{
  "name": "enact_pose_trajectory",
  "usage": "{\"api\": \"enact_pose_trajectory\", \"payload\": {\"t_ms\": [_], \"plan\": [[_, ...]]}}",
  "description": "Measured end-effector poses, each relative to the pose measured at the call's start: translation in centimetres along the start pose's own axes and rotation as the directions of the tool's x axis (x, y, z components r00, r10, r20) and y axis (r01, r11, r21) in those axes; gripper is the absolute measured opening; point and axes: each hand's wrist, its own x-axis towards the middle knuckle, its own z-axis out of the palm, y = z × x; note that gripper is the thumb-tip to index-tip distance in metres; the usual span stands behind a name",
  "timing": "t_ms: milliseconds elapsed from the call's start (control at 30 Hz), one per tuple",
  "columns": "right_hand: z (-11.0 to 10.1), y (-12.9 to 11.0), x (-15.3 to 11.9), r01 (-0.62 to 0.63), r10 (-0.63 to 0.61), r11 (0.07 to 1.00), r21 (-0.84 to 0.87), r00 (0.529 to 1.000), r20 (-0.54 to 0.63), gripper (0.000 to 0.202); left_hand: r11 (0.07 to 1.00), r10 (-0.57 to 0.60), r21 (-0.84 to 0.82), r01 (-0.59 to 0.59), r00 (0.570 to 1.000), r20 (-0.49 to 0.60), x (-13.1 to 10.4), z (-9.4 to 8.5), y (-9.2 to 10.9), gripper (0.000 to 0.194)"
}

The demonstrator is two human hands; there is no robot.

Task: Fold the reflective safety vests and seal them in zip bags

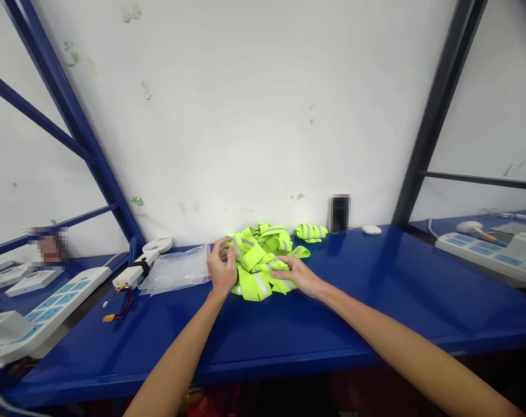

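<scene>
A tangled heap of neon yellow-green reflective strap [263, 258] with silver-grey stripes lies on the blue tabletop. My left hand [223, 269] is at its left side, fingers curled closed on the strap's edge. From the right, my right hand [301, 277] grips the heap, its thumb on top and the other fingers partly hidden in the folds. A smaller bundle of the same strap [311, 232] sits apart, behind and to the right, near the wall. Immediately left of my left hand lies a clear plastic bag [176, 270], flat and wrinkled.
Left of the bag are a small white fan [157, 245] and a white battery pack [130, 277] with a yellow connector. A dark blurred device [339, 214] leans on the wall beside a white oval case [371, 230]. Power strips [54, 310] and metal posts [431, 116] flank the blue table [375, 295].
</scene>
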Motion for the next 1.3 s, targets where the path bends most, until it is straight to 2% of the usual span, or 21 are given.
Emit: {"api": "enact_pose_trajectory", "payload": {"t_ms": [67, 167, 267, 367, 467, 567, 633, 733, 833, 967, 1133, 1233, 1300], "plan": [[-0.3, 0.0, 0.1, 0.0, 0.002, 0.999, 0.042, 0.999, -0.038, 0.035, 0.999, 0.036, -0.013, -0.035, 0.996, 0.081, -0.1, 0.0, -0.1, 0.019], [-0.6, -0.3, 0.3, 0.007, 0.011, 0.991, 0.133, 0.991, -0.135, 0.033, 0.993, 0.111, -0.061, -0.1, 0.965, 0.239, -0.2, 0.0, 0.0, 0.02], [-1.1, -0.8, 0.4, 0.009, 0.062, 0.96, 0.278, 0.968, -0.245, 0.033, 0.979, 0.188, -0.143, -0.149, 0.93, 0.317, -0.4, -0.1, 0.2, 0.028], [-1.6, -1.2, 0.5, 0.022, 0.111, 0.911, 0.413, 0.948, -0.297, 0.032, 0.935, 0.347, -0.06, -0.351, 0.864, 0.364, -0.7, -0.2, 0.3, 0.041], [-1.7, -1.2, 0.6, 0.009, 0.132, 0.875, 0.483, 0.957, -0.257, 0.032, 0.829, 0.513, 0.023, -0.559, 0.777, 0.365, -1.0, -0.1, 0.1, 0.04], [-1.4, -0.5, 0.7, -0.056, 0.17, 0.877, 0.477, 0.965, -0.198, 0.031, 0.765, 0.592, 0.081, -0.639, 0.747, 0.302, -1.2, 0.1, -0.2, 0.031], [-1.0, 0.1, 0.8, -0.103, 0.207, 0.891, 0.443, 0.959, -0.192, 0.03, 0.748, 0.603, 0.099, -0.656, 0.735, 0.311, -1.5, 0.2, -0.2, 0.03], [-0.6, 0.7, 0.7, -0.134, 0.22, 0.927, 0.35, 0.95, -0.22, 0.031, 0.761, 0.57, 0.07, -0.645, 0.717, 0.401, -1.9, 0.4, 0.1, 0.031], [-0.6, 0.9, 0.5, -0.127, 0.176, 0.971, 0.201, 0.952, -0.248, 0.035, 0.801, 0.501, 0.03, -0.597, 0.698, 0.511, -2.2, 0.4, 0.6, 0.038], [-0.6, 0.4, 0.0, -0.114, 0.118, 0.993, 0.036, 0.978, -0.171, 0.038, 0.874, 0.427, -0.086, -0.478, 0.671, 0.606, -2.1, 0.3, 1.4, 0.05], [-0.5, -0.7, -0.5, -0.051, 0.05, 0.998, -0.021, 0.998, -0.039, 0.035, 0.949, 0.314, -0.236, -0.21, 0.699, 0.642, -1.8, 0.3, 2.5, 0.056], [-0.5, -1.3, -0.5, 0.008, -0.01, 0.999, -0.035, 0.998, -0.055, 0.035, 0.948, 0.305, -0.269, -0.173, 0.739, 0.601, -1.9, 0.8, 3.0, 0.058], [-0.5, -1.6, -0.4, 0.067, -0.069, 0.998, -0.021, 0.992, -0.109, 0.034, 0.953, 0.282, -0.255, -0.166, 0.796, 0.535, -2.2, 1.2, 3.3, 0.059]]}}
